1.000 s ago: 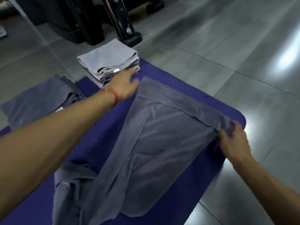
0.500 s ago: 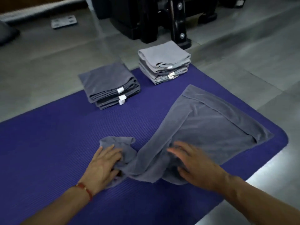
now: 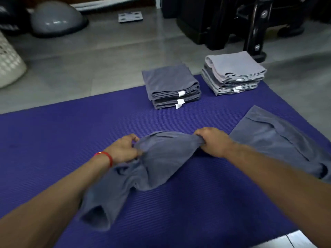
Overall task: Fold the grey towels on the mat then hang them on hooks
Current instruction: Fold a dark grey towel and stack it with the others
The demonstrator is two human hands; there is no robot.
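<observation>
The unfolded towel [image 3: 161,158] lies on the yoga mat [image 3: 53,140], near its front right part, its right end spread flat toward the mat's right edge. Behind the towel, at the mat's far edge, stand two stacks of folded towels: one stack [image 3: 172,86] left, the other [image 3: 234,72] right. Beyond the mat, on the floor [image 3: 107,59], a laundry basket [image 3: 9,65] stands far left.

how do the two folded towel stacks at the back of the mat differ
The left stack is dark slate grey; the right stack is pale grey. The left stack shows three white tags on its near edge, spaced down the layers, while the right stack's tags sit closer to its right corner. The right stack lies farther back, overhanging the purple mat onto the floor; the left stack also overhangs the mat's far edge. Both are neatly folded squares, untouched by the hands.
</observation>
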